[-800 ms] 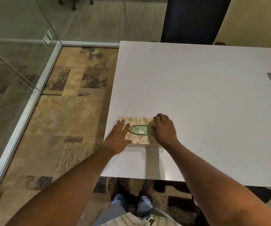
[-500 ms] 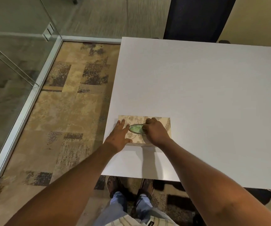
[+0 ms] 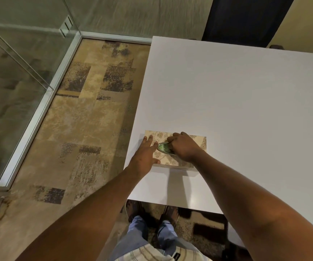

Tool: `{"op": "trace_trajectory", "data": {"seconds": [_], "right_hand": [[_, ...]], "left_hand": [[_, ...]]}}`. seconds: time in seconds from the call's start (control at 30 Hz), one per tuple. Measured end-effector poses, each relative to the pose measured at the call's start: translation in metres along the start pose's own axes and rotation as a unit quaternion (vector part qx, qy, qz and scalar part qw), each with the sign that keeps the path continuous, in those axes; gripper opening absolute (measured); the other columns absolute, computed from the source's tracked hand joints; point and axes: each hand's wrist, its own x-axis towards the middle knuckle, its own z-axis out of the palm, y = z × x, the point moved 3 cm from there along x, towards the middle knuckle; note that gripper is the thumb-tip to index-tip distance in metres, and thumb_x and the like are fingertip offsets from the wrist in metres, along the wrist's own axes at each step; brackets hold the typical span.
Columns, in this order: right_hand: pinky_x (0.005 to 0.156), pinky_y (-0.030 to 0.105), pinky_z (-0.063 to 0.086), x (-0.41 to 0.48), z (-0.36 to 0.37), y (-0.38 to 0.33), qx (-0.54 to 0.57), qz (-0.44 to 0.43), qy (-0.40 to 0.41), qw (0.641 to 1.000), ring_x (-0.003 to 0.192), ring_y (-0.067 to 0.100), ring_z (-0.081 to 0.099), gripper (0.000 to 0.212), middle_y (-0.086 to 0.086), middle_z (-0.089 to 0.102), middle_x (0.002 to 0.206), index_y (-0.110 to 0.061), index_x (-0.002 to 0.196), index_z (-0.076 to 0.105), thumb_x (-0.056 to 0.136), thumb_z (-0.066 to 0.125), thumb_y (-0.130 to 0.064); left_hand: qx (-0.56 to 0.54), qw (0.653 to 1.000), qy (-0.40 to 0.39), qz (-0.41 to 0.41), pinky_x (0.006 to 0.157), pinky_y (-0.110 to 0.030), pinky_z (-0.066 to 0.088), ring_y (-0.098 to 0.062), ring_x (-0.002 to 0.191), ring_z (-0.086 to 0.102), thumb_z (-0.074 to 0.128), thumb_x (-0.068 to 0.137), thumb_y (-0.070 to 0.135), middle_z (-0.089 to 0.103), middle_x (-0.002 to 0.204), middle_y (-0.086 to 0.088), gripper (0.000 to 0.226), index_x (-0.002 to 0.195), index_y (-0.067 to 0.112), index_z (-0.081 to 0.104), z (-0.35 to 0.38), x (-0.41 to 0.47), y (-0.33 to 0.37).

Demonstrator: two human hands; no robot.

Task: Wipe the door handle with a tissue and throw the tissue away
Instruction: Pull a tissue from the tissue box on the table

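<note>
Leftward since earlier, the right hand has curled its fingers into the flat beige floral cardboard tissue box's green oval slot; whether it pinches a tissue cannot be told. Left hand lies flat, fingers apart, steadying the box. Best pull one sheet straight up.

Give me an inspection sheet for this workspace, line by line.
Surface: white table, bare except for the box.
Job's things: patterned tissue box near the table's front-left corner; no tissue out yet; door handle and bin not seen.
Clutter: nothing seen.
Hands: left hand flat on the box's left end; right hand, fingers curled at the oval opening.
Cables: nothing seen.
Surroundings: patchy carpet, glass partition at left.
</note>
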Motion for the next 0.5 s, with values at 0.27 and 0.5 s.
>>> {"op": "trace_trajectory", "data": {"seconds": [0.27,0.5], "right_hand": [[0.068,0.039,0.035,-0.007,-0.001,0.003,0.025,-0.046,-0.021,0.998,0.094,0.033,0.050,0.014,0.014,0.058,0.103,-0.004,0.093,0.064,0.085,0.055,-0.012],[0.065,0.036,0.039,-0.020,-0.004,0.023,0.258,0.077,0.035,0.962,0.071,0.023,0.043,0.013,0.006,0.042,0.084,-0.005,0.075,0.054,0.081,0.049,0.006]], "left_hand": [[-0.004,1.000,0.006,-0.003,0.118,-0.028,0.009,-0.020,0.149,-0.003,0.068,0.086,0.022,0.004,0.161,-0.005,0.076,0.149,0.013,0.027,-0.002,-0.002,0.003],[0.012,1.000,0.001,-0.002,0.118,-0.030,0.010,-0.021,0.149,-0.003,0.067,0.087,0.023,0.004,0.161,-0.006,0.076,0.150,0.013,0.026,-0.004,-0.005,0.003]]}}
